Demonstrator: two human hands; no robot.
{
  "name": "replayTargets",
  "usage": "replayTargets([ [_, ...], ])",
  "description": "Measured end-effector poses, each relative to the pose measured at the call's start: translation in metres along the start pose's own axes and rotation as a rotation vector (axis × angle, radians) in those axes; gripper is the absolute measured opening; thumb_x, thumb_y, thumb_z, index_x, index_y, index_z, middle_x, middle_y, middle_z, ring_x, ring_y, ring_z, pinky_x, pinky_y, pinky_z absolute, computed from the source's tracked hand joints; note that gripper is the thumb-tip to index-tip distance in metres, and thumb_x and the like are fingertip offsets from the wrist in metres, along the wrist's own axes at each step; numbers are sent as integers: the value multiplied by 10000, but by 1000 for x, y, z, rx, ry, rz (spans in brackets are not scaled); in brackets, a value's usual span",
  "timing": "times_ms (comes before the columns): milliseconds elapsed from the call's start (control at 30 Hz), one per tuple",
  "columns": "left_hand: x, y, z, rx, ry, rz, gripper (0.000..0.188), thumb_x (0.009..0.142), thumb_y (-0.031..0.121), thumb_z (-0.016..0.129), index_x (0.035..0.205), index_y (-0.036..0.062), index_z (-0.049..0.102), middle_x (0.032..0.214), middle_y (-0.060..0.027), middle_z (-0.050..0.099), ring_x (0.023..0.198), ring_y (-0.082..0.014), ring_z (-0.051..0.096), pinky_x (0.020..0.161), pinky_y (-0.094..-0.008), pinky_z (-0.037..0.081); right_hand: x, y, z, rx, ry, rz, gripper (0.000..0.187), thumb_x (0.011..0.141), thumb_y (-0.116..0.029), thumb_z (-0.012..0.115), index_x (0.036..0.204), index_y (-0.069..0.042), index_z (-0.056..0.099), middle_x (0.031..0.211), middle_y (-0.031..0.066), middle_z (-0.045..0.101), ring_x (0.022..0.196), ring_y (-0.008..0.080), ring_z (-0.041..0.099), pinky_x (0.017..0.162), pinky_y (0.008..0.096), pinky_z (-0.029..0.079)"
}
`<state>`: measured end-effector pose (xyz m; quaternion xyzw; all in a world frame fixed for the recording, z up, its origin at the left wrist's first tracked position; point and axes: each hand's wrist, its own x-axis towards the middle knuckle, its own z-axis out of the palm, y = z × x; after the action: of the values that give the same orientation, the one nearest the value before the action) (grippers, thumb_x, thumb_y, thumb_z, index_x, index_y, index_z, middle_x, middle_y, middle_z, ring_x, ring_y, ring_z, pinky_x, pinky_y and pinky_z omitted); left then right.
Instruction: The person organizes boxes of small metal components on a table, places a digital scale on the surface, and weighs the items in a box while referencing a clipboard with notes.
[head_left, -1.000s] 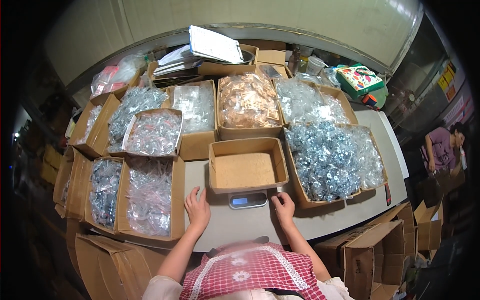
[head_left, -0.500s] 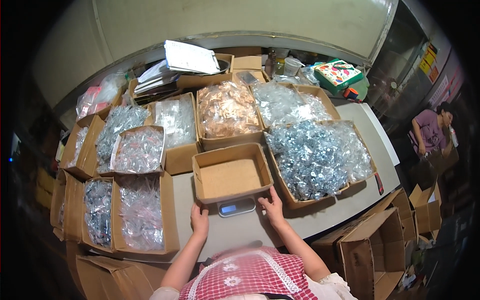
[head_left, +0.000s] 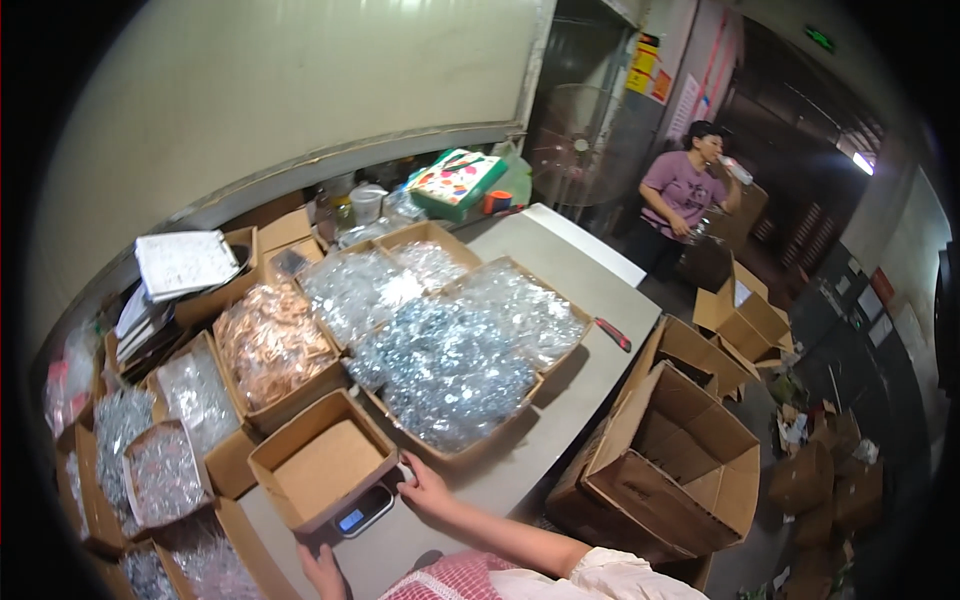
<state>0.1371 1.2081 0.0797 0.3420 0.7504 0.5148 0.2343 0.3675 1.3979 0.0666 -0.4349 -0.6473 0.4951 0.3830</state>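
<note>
A shallow open cardboard box (head_left: 328, 462) sits on a small digital scale (head_left: 366, 514) with a lit blue display, and its bare bottom shows. My right hand (head_left: 426, 490) rests by the box's near right corner, fingers apart with nothing held; whether the fingertips touch the cardboard is unclear. On the table to the left of the scale lies my left hand (head_left: 322, 572), its fingers stretched out and holding nothing. Just beyond the box stand cartons of small clear packets, one with bluish metal parts (head_left: 450, 370) and one with copper-coloured parts (head_left: 272, 345).
More packet-filled cartons (head_left: 168, 475) crowd the left side. Papers (head_left: 185, 265) lie at the back left, a colourful bag (head_left: 458, 182) at the back. A red-handled cutter (head_left: 613, 334) lies near the table's right edge. Large open cartons (head_left: 660, 460) and a drinking person (head_left: 690, 190) are to the right.
My view has swung to the right, so the table appears shifted left and tilted. The person on the right now raises a bottle. My hands stay beside the box and scale.
</note>
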Motion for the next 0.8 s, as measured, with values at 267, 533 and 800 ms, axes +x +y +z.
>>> replayTargets([
  [267, -56, -29, -58, 652, -12, 338, 409, 941, 197, 599, 1292, -12, 580, 1229, -239, 625, 1117, -360, 598, 977, -418, 466, -57, 18, -60, -406, -118, -118, 381, 930, -89, 545, 1305, -22, 542, 1095, 172, 650, 977, 299, 656, 838, 377, 527],
  [533, -87, -44, -58, 542, 10, -14, 416, 931, 179, 601, 1307, 4, 564, 1276, -225, 586, 1180, -363, 548, 988, -428, 452, -84, -7, -59, -568, -356, -539, 584, 767, 20, 532, 1349, 40, 481, 1384, 186, 489, 1302, 355, 440, 1084, 427, 401],
  [800, -122, -40, -53, 609, 19, 35, 454, 901, 114, 628, 1331, 1, 534, 1300, -208, 559, 1208, -353, 508, 980, -428, 440, -95, -32, -66, -707, -266, -504, 553, 750, -31, 580, 1302, -4, 552, 1365, 157, 526, 1260, 349, 494, 1028, 414, 457],
])
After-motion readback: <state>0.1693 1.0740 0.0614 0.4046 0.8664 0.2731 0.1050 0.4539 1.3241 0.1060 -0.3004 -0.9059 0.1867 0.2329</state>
